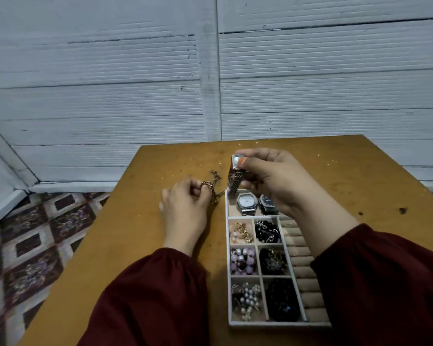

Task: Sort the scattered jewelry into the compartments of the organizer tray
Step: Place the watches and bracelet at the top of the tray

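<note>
Maroon sleeves (158,293) fill the lower frame; right hand (270,179) pinches a watch (234,174) (band dangling) over the tray (273,324), left hand (185,208) curls round a chain (213,188).

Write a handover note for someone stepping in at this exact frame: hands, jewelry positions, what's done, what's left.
Left hand pinches the gold chain lying on the table, just left of the organizer tray.
Right hand holds a silver watch by its case, band hanging over the tray's far compartment.
Done: two watches lie in that compartment; all six small compartments hold beaded or dark pieces.
Left: set the held watch down, then place the chain. Ring rolls look bare where visible.
</note>
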Motion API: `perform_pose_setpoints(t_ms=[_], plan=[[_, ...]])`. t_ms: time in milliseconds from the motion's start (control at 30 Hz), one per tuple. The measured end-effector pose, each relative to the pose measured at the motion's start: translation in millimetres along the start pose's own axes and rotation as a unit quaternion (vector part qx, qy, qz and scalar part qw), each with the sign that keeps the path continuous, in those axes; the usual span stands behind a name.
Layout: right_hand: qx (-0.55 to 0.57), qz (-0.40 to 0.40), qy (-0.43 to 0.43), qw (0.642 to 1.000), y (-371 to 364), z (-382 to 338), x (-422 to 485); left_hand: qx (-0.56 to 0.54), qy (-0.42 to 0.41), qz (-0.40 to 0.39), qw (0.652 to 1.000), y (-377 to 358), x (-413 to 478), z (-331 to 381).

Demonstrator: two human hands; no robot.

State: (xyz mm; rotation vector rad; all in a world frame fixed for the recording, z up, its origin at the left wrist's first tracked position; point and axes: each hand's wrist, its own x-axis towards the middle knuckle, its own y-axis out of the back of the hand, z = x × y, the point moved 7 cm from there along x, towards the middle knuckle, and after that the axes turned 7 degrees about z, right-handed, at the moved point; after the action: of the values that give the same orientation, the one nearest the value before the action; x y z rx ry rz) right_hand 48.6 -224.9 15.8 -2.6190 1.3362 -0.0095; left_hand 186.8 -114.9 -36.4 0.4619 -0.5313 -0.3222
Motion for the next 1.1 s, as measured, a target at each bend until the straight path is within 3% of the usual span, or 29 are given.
perform_pose_setpoints(t_ms=[133,400,1100], plan=[[-0.014,-0.004,-0.007,1.0,-4.2,7.5,-4.1,-0.094,0.001,-0.002,0.996,-3.5,-1.3,-8.2],[-0.059,0.005,-0.01,0.998,1.2,17.3,-4.8,-0.142,-0.006,0.032,0.989,-3.3,3.7,-13.1],[-0.272,-0.026,0.046,0.961,-2.8,15.0,-3.8,-0.167,-0.027,0.053,0.984,-0.3,6.2,-8.1]])
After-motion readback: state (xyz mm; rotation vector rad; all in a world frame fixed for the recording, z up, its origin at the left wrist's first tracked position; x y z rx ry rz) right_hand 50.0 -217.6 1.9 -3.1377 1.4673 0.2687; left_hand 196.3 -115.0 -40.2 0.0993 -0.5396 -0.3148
